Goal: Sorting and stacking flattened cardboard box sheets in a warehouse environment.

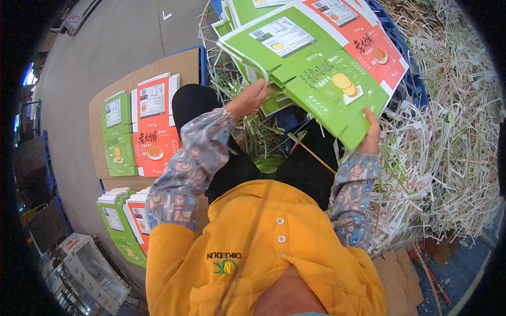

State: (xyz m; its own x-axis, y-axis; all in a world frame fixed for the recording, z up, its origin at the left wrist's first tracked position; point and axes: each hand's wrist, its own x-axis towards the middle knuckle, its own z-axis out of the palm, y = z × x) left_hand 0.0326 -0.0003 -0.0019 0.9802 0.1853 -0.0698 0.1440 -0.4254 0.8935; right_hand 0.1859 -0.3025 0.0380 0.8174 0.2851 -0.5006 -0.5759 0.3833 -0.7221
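Observation:
A sheaf of flat printed carton blanks point(311, 79), green at the near left and red at the far right, is tilted in front of me above my knees. My left hand point(249, 100) is closed on its left edge, where several layers fan slightly apart. At the lower right corner, my right hand point(370, 132) grips the sheaf with fingers on top; the thumb is hard to see. Behind and beneath it, more green blanks point(245, 13) lie on a blue plastic crate or pallet point(416, 87), partly hidden.
To my left, stacked green blanks point(118, 137) and red blanks point(154, 134) lie on a brown cardboard sheet point(97, 131). Another stack point(117, 224) sits nearer. Shredded paper trimmings point(432, 163) heap up at right, also between my legs. Flattened cardboard point(395, 279) lies lower right.

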